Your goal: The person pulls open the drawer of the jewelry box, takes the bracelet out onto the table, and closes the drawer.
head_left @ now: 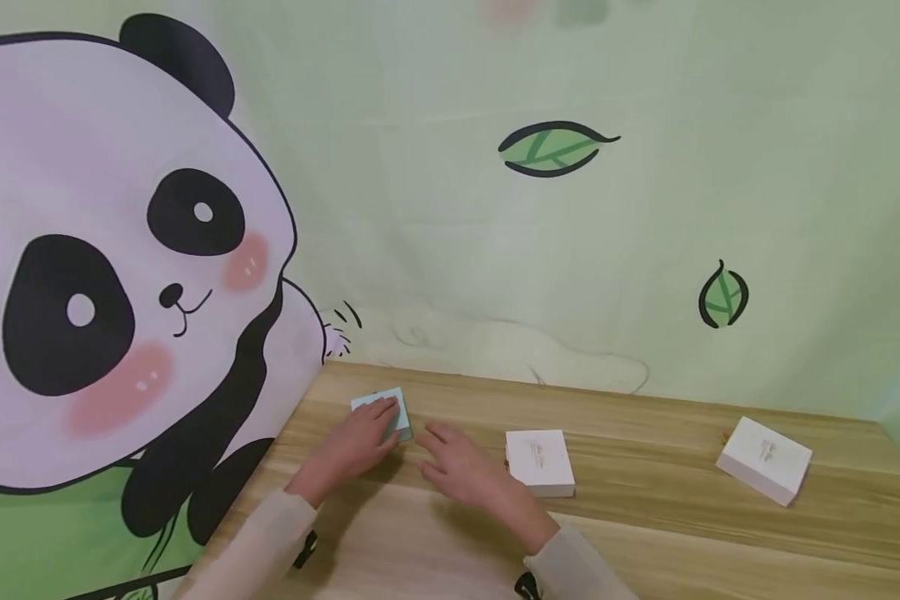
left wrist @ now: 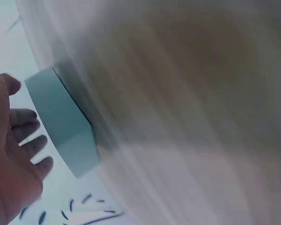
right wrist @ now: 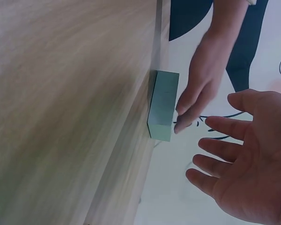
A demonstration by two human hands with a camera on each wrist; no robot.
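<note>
Leftward on a wooden table (head_left: 645, 508), a pale blue-green box (right wrist: 164, 105) lies flat beneath the left hand (head_left: 356, 440), whose fingers are loosely extended; contact is hard to tell. The right hand (head_left: 461, 467), fingers spread, is near the box. Farther right lie a white box (head_left: 538, 461) and a second, slanted white box (head_left: 767, 458).

At seven o'clock in the head view, a pale cream left sleeve (head_left: 258, 537) is worn; at five o'clock, a matching right sleeve (head_left: 577, 567) is seen. A small black piece (head_left: 307, 550) is shown beside the left one, another black piece (head_left: 527, 586) beside the right. The left hand (head_left: 356, 440) and right hand (head_left: 471, 468) are uncovered.
</note>
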